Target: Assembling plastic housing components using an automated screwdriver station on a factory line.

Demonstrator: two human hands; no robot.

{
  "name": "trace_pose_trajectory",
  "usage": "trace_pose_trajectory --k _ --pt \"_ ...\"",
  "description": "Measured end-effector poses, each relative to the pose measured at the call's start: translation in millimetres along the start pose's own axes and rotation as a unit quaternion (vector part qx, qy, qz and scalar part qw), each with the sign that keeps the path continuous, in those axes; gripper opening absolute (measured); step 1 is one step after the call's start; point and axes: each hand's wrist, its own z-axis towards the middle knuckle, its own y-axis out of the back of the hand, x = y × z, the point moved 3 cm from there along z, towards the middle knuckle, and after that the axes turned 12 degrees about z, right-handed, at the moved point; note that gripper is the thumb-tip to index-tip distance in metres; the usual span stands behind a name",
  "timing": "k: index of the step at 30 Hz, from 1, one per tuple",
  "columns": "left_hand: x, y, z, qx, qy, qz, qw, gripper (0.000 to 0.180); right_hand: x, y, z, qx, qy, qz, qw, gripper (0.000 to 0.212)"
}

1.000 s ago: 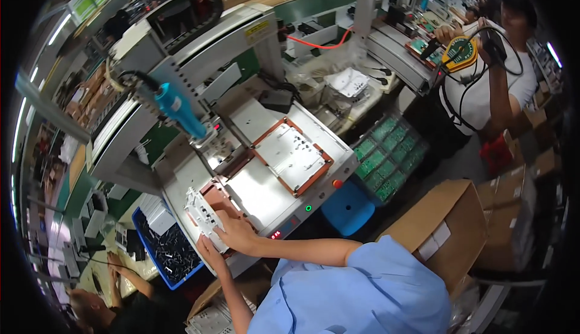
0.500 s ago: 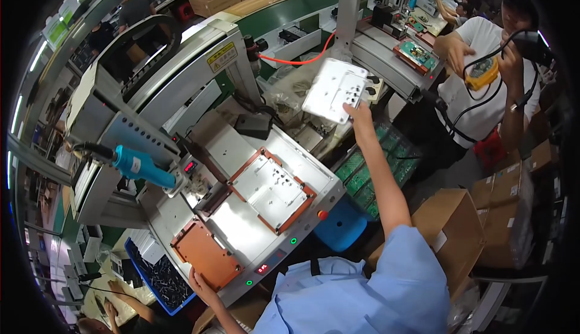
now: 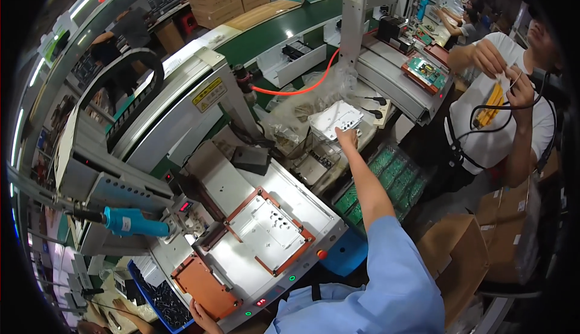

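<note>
In my outstretched right hand [image 3: 347, 139] is a flat white panel [image 3: 334, 118] with a row of small dark holes, gripped by its near edge. It is over the cluttered bench strip beyond the machine, close to plastic bags; whether it rests on anything I cannot tell. My left hand [image 3: 203, 318] lies with its fingers extended at the near edge of an orange fixture plate [image 3: 204, 287], holding nothing. A similar white panel [image 3: 267, 226] sits in the second orange-edged fixture on the machine bed. A blue screwdriver unit [image 3: 136, 222] is mounted at the left.
A blue bin [image 3: 158, 298] of dark small parts stands left of the machine. Green circuit boards [image 3: 386, 174] in trays lie beyond my right arm. An open carton [image 3: 453, 252] is at the right. A co-worker [image 3: 510, 107] there handles a yellow device with black cables.
The white panel in my right hand has gone down and away, toward the bench strip, and now appears smaller and flatter. My left hand stays by the orange plate. The co-worker's hands have shifted.
</note>
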Motion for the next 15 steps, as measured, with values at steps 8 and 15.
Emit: trace_pose_trajectory --k 8,15 --pt "-16.3 -5.2 -1.8 0.031 0.037 -0.036 0.998 0.042 -27.5 33.7 -14.9 -0.078 0.168 0.066 0.98 0.054" --pt "-7.3 2.9 -8.7 0.048 0.073 -0.106 0.99 0.045 -103.7 76.3 -124.0 -0.015 0.174 0.233 0.957 0.02"
